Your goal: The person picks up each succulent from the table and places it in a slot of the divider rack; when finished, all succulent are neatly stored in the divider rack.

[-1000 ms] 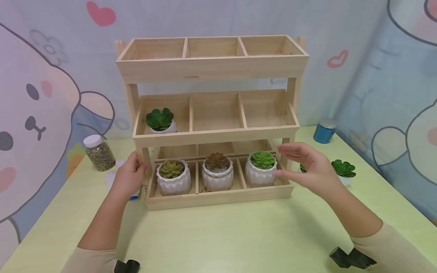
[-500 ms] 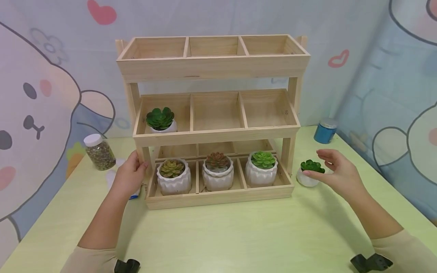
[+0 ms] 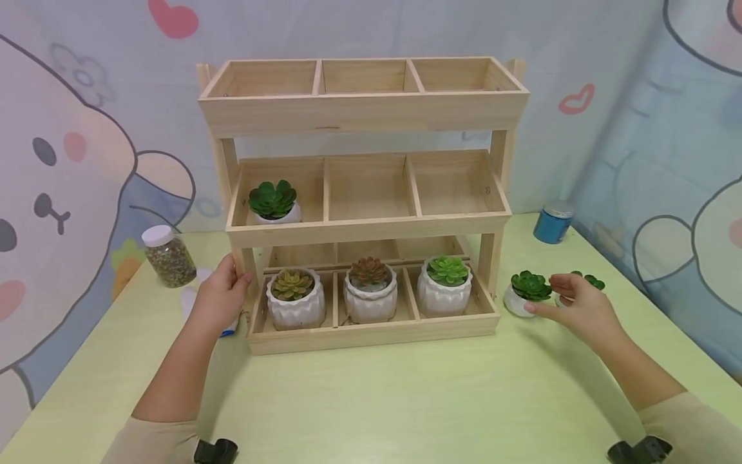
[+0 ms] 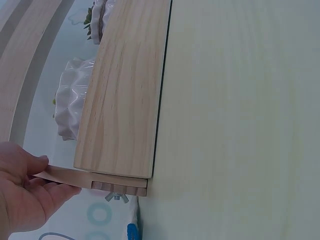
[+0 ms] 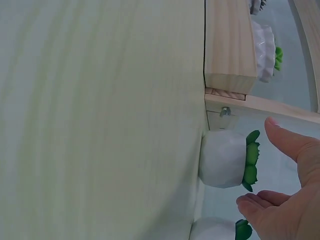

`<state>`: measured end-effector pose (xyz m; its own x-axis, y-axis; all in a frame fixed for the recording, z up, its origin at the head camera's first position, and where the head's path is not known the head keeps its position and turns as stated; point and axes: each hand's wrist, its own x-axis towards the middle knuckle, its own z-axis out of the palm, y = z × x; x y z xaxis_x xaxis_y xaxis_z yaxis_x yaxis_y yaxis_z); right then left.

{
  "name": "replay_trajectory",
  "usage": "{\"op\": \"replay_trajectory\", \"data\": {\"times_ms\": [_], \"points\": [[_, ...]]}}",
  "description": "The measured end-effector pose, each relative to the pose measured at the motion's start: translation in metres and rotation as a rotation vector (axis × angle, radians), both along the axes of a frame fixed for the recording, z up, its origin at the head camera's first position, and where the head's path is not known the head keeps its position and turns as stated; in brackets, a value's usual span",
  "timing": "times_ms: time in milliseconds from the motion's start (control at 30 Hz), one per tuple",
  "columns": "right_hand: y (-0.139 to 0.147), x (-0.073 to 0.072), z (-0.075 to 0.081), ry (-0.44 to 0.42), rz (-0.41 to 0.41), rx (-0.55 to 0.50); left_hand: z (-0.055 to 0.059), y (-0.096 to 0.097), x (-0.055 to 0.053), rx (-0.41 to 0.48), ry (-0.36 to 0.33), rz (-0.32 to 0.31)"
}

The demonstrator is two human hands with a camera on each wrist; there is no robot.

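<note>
Bracing the rack in the pinched left grip, lower the parted, empty right grip round the thumb-side pot.

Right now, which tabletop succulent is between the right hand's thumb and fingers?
The succulent nearer the rack; the other succulent is partly behind the right hand.

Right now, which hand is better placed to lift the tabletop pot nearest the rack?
Probably the right hand: it's at that pot, thumb and fingers either side of its plant; the left hand grips the rack's left post.
</note>
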<state>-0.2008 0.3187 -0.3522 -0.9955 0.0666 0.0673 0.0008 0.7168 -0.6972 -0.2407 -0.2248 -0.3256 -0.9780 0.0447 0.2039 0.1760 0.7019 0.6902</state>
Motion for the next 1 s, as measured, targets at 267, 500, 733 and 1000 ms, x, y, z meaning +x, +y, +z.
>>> {"op": "replay_trajectory", "data": {"times_ms": [267, 500, 733, 1000], "points": [[-0.001, -0.011, -0.006, -0.075, -0.020, -0.001, 0.000, 0.000, 0.000, -0.005, -0.009, 0.003], [-0.003, -0.019, -0.007, -0.105, -0.011, 0.050, 0.002, 0.002, 0.001, -0.007, -0.012, 0.005], [-0.005, -0.024, -0.010, -0.104, -0.035, 0.048, 0.003, 0.002, 0.001, 0.000, -0.011, 0.003], [-0.006, -0.028, -0.017, -0.097, -0.033, -0.002, 0.002, 0.002, 0.001, 0.003, -0.013, 0.003]]}}
